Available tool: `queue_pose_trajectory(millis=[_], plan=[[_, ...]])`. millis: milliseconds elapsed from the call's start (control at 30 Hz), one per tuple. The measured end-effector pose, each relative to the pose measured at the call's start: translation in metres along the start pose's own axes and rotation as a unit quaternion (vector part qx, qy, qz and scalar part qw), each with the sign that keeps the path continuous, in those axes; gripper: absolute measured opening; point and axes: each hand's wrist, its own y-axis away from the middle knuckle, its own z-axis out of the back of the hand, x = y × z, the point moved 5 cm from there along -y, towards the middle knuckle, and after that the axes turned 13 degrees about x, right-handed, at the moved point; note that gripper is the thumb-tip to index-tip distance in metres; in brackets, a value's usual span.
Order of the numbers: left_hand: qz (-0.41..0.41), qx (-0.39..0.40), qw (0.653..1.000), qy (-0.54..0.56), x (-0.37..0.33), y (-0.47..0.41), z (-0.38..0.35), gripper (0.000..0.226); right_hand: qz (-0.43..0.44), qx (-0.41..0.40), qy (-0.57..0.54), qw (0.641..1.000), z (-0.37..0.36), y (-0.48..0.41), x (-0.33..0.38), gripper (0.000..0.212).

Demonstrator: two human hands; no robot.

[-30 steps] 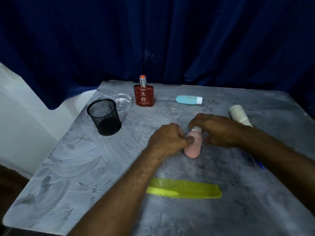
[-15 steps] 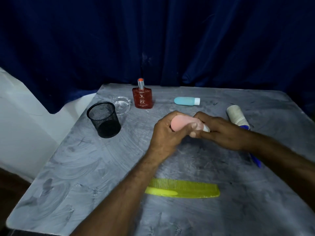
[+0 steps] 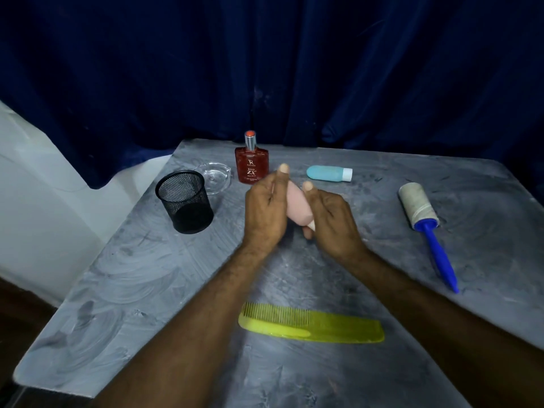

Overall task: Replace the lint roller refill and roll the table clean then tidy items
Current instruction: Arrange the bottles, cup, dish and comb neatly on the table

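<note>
Both hands — left, right — grasp a pink bottle above the table. Judging by that, tidying is under way. The roller lies well right, untouched — next likely calls for standing the bottle near the perfume.

left hand: bare, no glove, ring or watch visible; short, pale nails show at the fingertips, centre of the frame.
right hand: bare, no glove or jewellery visible; short nail shows on the thumb.
forearms: both uncovered from wrist to the lower edge of the frame, with fine hair.
sleeves: cannot tell, out of frame.
</note>
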Motion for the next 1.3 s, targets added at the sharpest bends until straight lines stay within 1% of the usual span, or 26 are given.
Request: queue_pose_trajectory(millis=[67, 100, 133, 200, 233, 267, 333, 400, 467, 500, 533, 567, 700, 767, 833, 967, 1133, 1300], plan=[[0.012, -0.008, 1.000, -0.016, 0.003, -0.006, 0.011, 0.052, 0.009, 0.047, -0.028, 0.998, -0.009, -0.004, 0.001, 0.063], [0.014, -0.013, 0.999, -0.029, 0.003, -0.009, 0.016, 0.055, 0.019, 0.077, -0.027, 0.997, -0.012, -0.005, 0.002, 0.060], [0.013, -0.019, 0.999, -0.047, 0.002, -0.012, 0.021, 0.057, 0.033, 0.106, 0.002, 0.994, -0.012, -0.006, 0.003, 0.055], [0.006, -0.032, 0.994, -0.105, -0.001, -0.016, 0.030, 0.062, 0.062, 0.157, 0.117, 0.979, -0.012, -0.011, 0.004, 0.044], [0.001, -0.039, 0.990, -0.133, -0.002, -0.018, 0.033, 0.063, 0.075, 0.173, 0.163, 0.968, -0.012, -0.015, 0.004, 0.041], [-0.002, -0.047, 0.988, -0.146, -0.003, -0.018, 0.034, 0.062, 0.083, 0.179, 0.181, 0.964, -0.011, -0.020, 0.004, 0.038], [-0.008, -0.062, 0.990, -0.130, -0.002, -0.016, 0.035, 0.057, 0.092, 0.151, 0.165, 0.970, -0.010, -0.029, 0.003, 0.031], [-0.014, -0.086, 0.990, -0.114, 0.000, -0.011, 0.036, 0.048, 0.079, 0.094, 0.124, 0.985, -0.011, -0.037, 0.001, 0.028], [-0.013, -0.101, 0.989, -0.104, 0.005, -0.006, 0.037, 0.032, 0.053, 0.066, 0.077, 0.993, -0.016, -0.047, -0.003, 0.025], [-0.012, -0.102, 0.990, -0.101, 0.008, -0.003, 0.038, 0.025, 0.043, 0.061, 0.072, 0.995, -0.019, -0.053, -0.004, 0.026], [-0.009, -0.100, 0.990, -0.099, 0.011, -0.001, 0.040, 0.026, 0.037, 0.060, 0.082, 0.994, -0.023, -0.059, -0.005, 0.031], [-0.005, -0.098, 0.991, -0.094, 0.014, 0.001, 0.041, 0.031, 0.036, 0.062, 0.095, 0.993, -0.028, -0.065, -0.006, 0.034], [0.030, -0.115, 0.990, -0.069, 0.024, 0.004, 0.048, 0.045, 0.042, 0.088, 0.156, 0.983, -0.044, -0.086, -0.001, 0.041], [0.057, -0.111, 0.991, -0.051, 0.028, 0.003, 0.050, 0.054, 0.027, 0.102, 0.184, 0.977, -0.051, -0.095, 0.000, 0.043], [0.071, -0.105, 0.992, -0.030, 0.031, 0.005, 0.050, 0.059, 0.019, 0.114, 0.210, 0.971, -0.057, -0.102, 0.001, 0.041], [0.074, -0.106, 0.990, -0.049, 0.034, 0.008, 0.052, 0.059, 0.012, 0.133, 0.235, 0.963, -0.066, -0.106, 0.000, 0.036], [0.092, -0.093, 0.989, -0.064, 0.037, 0.008, 0.052, 0.073, 0.005, 0.138, 0.252, 0.958, -0.068, -0.105, 0.000, 0.033], [0.096, -0.090, 0.989, -0.070, 0.035, 0.010, 0.051, 0.074, 0.002, 0.141, 0.269, 0.953, -0.067, -0.103, 0.002, 0.030]])
